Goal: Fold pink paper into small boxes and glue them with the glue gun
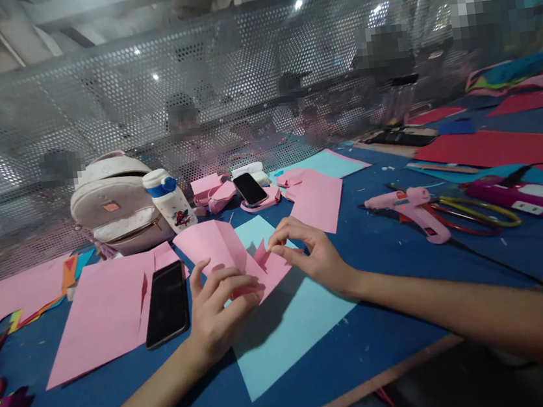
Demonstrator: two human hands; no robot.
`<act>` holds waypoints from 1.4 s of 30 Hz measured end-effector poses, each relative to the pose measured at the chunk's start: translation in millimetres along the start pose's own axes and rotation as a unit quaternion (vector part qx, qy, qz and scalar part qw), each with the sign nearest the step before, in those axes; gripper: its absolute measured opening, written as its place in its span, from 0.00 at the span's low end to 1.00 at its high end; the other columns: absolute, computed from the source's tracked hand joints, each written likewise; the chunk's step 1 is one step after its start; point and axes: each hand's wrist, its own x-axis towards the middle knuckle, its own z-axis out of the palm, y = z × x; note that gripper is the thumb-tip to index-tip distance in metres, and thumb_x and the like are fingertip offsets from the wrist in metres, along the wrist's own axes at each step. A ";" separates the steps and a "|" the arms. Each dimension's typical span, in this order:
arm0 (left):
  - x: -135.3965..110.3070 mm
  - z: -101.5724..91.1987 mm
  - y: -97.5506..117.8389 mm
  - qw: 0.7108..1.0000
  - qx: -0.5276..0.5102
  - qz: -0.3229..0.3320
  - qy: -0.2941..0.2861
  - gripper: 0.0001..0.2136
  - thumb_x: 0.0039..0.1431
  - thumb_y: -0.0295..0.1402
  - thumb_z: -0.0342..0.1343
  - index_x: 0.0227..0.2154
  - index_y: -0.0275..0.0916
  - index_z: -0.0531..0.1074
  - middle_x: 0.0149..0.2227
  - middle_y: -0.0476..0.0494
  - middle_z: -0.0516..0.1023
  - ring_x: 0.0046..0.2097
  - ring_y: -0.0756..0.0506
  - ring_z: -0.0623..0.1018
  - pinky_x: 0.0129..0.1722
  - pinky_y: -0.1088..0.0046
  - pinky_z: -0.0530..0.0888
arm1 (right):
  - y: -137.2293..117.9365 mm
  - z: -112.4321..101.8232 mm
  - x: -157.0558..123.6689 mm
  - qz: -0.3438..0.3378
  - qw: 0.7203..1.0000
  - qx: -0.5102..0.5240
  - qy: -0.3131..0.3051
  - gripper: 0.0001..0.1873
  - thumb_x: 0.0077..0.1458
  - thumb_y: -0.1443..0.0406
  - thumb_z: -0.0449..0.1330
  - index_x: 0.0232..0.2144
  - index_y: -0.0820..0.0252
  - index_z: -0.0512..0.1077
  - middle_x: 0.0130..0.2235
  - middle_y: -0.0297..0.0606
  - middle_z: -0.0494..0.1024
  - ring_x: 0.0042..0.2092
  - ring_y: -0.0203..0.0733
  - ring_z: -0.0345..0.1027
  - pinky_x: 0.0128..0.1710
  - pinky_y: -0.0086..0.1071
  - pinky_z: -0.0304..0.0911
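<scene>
My left hand point(219, 307) and my right hand point(309, 255) both grip one folded pink paper sheet point(222, 245) above a light blue sheet point(290, 325) on the blue table. The left hand's fingers curl round the pink paper's lower edge. On the right, thumb and fingertips pinch a small folded flap near the paper's right corner. A black phone point(166, 305) lies just left of my left hand, on a larger pink sheet point(102, 314).
A pink glue gun point(412, 207) and scissors point(479, 216) lie to the right, with a cable running toward the table edge. A pale backpack point(112, 205), a bottle point(170, 198), a second phone point(250, 188) and pink scraps sit at the back before a perforated metal screen point(239, 89).
</scene>
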 end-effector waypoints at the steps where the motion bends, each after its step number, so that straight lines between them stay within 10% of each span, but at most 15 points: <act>1: -1.6 0.2 -1.4 1.000 0.013 0.020 -0.003 0.06 0.62 0.26 0.60 0.32 0.44 0.75 0.36 0.53 0.83 0.41 0.48 0.78 0.64 0.57 0.55 | 1.5 0.2 0.0 0.003 1.000 -0.003 0.001 0.07 0.63 0.64 0.60 0.33 0.59 0.76 0.33 0.36 0.74 0.37 0.39 0.66 0.41 0.36 0.61; 14: -15.6 8.3 -17.9 0.983 0.107 0.091 -0.120 0.06 0.64 0.24 0.54 0.36 0.40 0.74 0.46 0.45 0.82 0.52 0.45 0.77 0.69 0.56 0.47 | 8.1 3.5 -1.8 0.072 0.996 0.053 -0.026 0.09 0.61 0.67 0.61 0.42 0.57 0.80 0.37 0.37 0.82 0.40 0.39 0.73 0.42 0.35 0.68; 29: -14.6 2.4 -9.2 0.977 0.060 0.171 -0.113 0.02 0.63 0.29 0.59 0.35 0.41 0.76 0.47 0.47 0.83 0.51 0.48 0.78 0.70 0.60 0.46 | 12.0 5.4 0.0 0.152 0.985 0.076 -0.027 0.08 0.51 0.64 0.68 0.23 0.61 0.77 0.28 0.35 0.79 0.31 0.38 0.70 0.34 0.32 0.64; 36: -8.5 -9.1 1.6 0.971 0.043 0.214 -0.095 0.09 0.66 0.27 0.53 0.41 0.40 0.78 0.46 0.45 0.83 0.52 0.48 0.78 0.69 0.62 0.50 | -3.1 2.5 -2.7 0.108 0.990 0.041 -0.079 0.09 0.55 0.65 0.66 0.25 0.61 0.76 0.28 0.34 0.78 0.32 0.37 0.69 0.32 0.29 0.60; 42: 14.1 -23.2 22.5 0.967 0.017 0.246 -0.060 0.11 0.66 0.28 0.51 0.38 0.42 0.80 0.46 0.50 0.83 0.53 0.49 0.77 0.69 0.65 0.55 | -2.2 -13.6 -6.0 -0.072 0.981 -0.054 -0.174 0.13 0.65 0.60 0.59 0.31 0.60 0.77 0.32 0.36 0.81 0.35 0.38 0.71 0.38 0.32 0.61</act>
